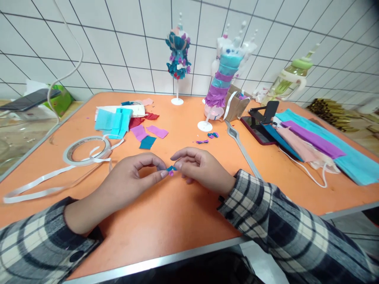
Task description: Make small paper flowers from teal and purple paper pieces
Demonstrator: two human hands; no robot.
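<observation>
Between my fingertips is a small teal and purple paper bow [171, 170], just above the orange table. My left hand [133, 173] pinches its left side between thumb and forefinger. At the bow's right end, the thumb and fingers of my right hand [198, 165] close on it too. Just beyond my hands lie a finished-looking teal and purple bow [213, 135] and a thin purple bow [202, 141]. Farther back stands a small dress form [220, 83] wrapped in blue and purple crepe paper, next to another dress form [178, 55] covered in teal and purple ruffles.
On the left are a tape roll [87, 150] with a loose white ribbon [38, 193] and crepe paper scraps [114, 122]. To the right lie a grey strap [241, 148], a phone [257, 130], folded crepe sheets [314, 138] and a drink bottle [288, 81]. A tiled wall rises behind.
</observation>
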